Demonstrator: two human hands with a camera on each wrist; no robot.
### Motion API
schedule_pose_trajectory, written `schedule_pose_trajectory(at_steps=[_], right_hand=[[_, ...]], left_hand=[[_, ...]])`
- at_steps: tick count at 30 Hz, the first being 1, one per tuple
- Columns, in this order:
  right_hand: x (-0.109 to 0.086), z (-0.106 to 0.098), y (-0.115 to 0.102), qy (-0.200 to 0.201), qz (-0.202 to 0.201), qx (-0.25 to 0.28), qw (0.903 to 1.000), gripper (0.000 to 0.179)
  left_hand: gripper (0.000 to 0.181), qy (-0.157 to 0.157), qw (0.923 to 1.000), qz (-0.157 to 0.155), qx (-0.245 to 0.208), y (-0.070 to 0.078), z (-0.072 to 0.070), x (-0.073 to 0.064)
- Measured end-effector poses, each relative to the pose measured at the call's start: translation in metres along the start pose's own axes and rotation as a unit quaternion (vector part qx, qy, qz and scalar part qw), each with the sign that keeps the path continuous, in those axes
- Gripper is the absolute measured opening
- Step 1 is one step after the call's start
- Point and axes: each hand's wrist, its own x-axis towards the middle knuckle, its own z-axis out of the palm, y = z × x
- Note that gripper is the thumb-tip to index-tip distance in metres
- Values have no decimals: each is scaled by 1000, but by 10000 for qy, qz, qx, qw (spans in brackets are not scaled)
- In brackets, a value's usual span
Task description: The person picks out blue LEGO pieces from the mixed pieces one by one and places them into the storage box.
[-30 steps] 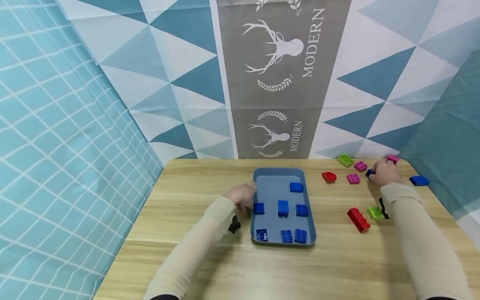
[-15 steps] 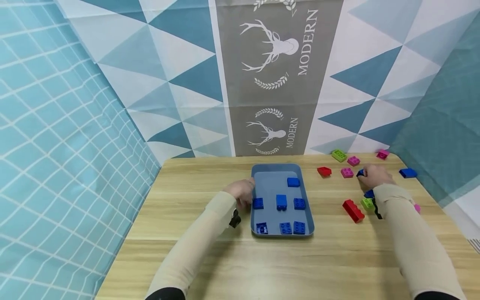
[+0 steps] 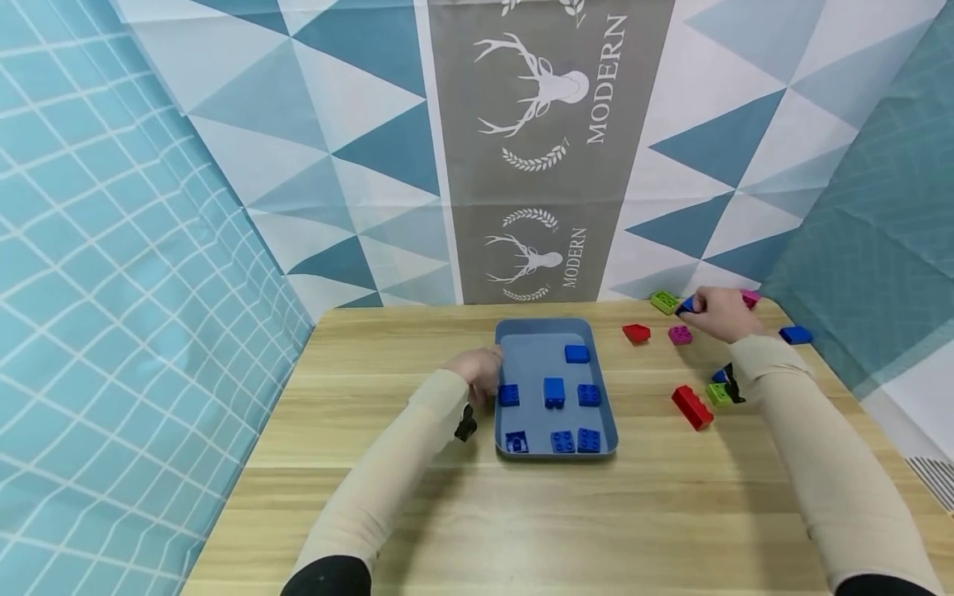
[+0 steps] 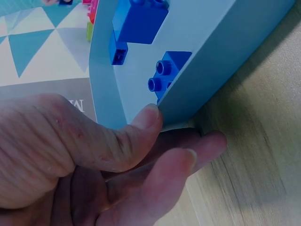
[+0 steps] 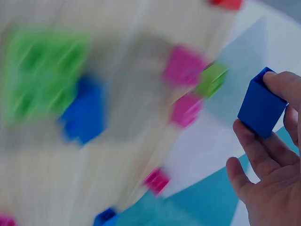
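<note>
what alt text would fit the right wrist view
A right hand holds a blue brick near the picture's right edge. Blurred across a wooden table lie green bricks, pink bricks, other blue bricks and a red brick.

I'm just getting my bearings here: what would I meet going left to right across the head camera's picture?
Left hand → tray → small red block → farther green block → held blue block → right hand → rightmost blue block.
</note>
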Motion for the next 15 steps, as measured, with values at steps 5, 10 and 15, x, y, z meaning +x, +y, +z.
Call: schedule_pose_trajectory(at_steps=[5, 10, 15], right_hand=[[15, 8, -38, -79, -204, 257, 9994, 33], [29, 24, -71, -380, -538, 445, 9968, 34], [40, 46, -105, -726, -929, 551, 9915, 30]], left_hand=[[91, -26, 10000, -62, -9, -2, -1, -1], [91, 52, 9999, -70, -130, -2, 0, -2], [91, 81, 9998, -32, -161, 0, 1, -2]])
